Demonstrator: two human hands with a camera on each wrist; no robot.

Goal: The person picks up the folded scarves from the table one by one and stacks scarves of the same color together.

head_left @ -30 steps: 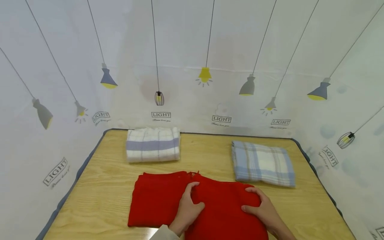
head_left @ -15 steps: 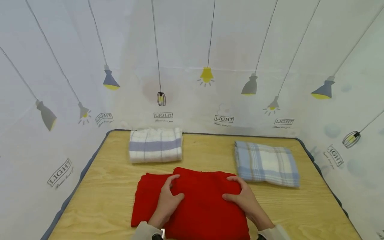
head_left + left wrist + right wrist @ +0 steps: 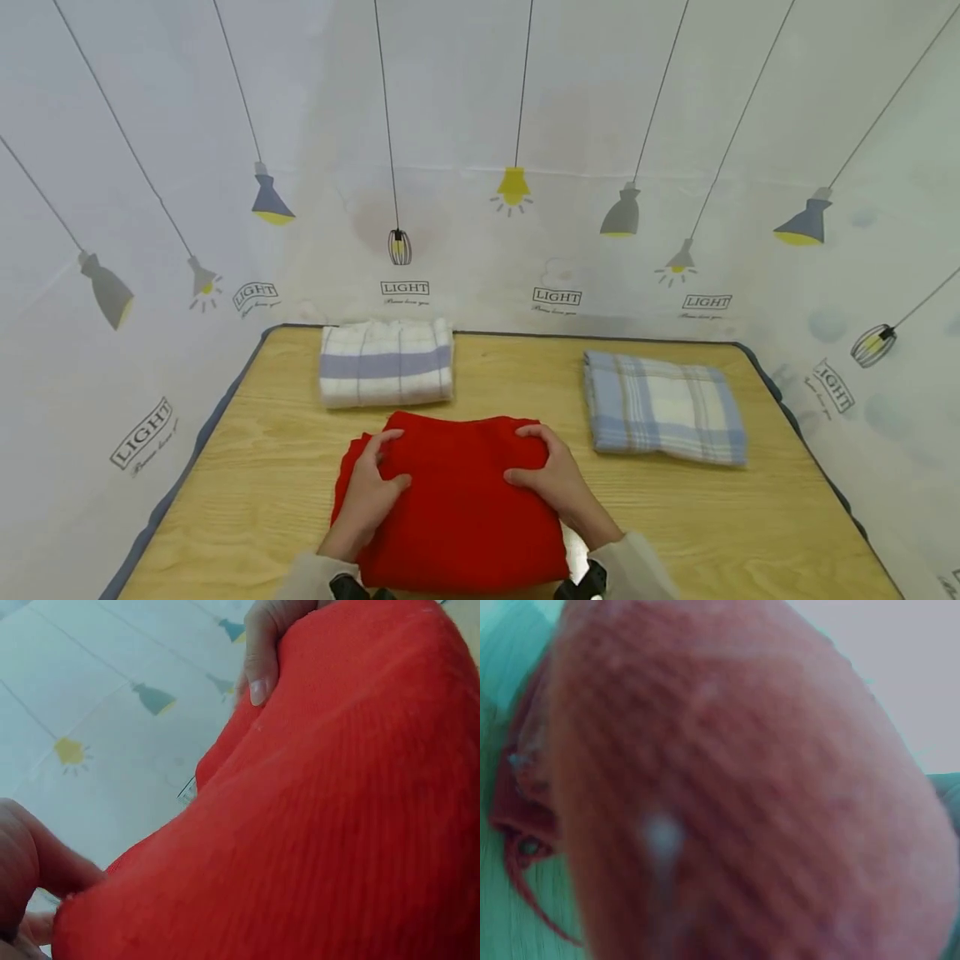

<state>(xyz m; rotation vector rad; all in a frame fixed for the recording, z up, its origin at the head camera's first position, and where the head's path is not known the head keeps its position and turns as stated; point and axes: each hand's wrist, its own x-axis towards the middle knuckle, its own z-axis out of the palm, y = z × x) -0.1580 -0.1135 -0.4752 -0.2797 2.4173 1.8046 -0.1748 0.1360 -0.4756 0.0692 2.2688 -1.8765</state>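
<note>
A folded red ribbed-knit scarf (image 3: pixel 465 500) is held up off the table, tilted toward me. My left hand (image 3: pixel 367 496) grips its left side, thumb on the near face and fingers toward the far edge. On the opposite side, my right hand (image 3: pixel 562 483) holds it the same way. The left wrist view shows the ribbed fabric (image 3: pixel 300 787) close up, with a hand at either end. Another red folded part (image 3: pixel 347 467) shows behind at the left, mostly covered; I cannot tell if it is separate. A knotted red string (image 3: pixel 529 877) hangs in the right wrist view.
A folded white towel-like cloth with a violet stripe (image 3: pixel 386 364) lies at the back left of the wooden table (image 3: pixel 750 533). A folded blue-and-white plaid cloth (image 3: pixel 667 408) lies at the right. A lamp-printed curtain (image 3: pixel 480 108) surrounds the table on three sides.
Both hands have carried the red scarf leftward, over the other red part, which is now mostly covered. The two patterned cloths have stayed where they were.
</note>
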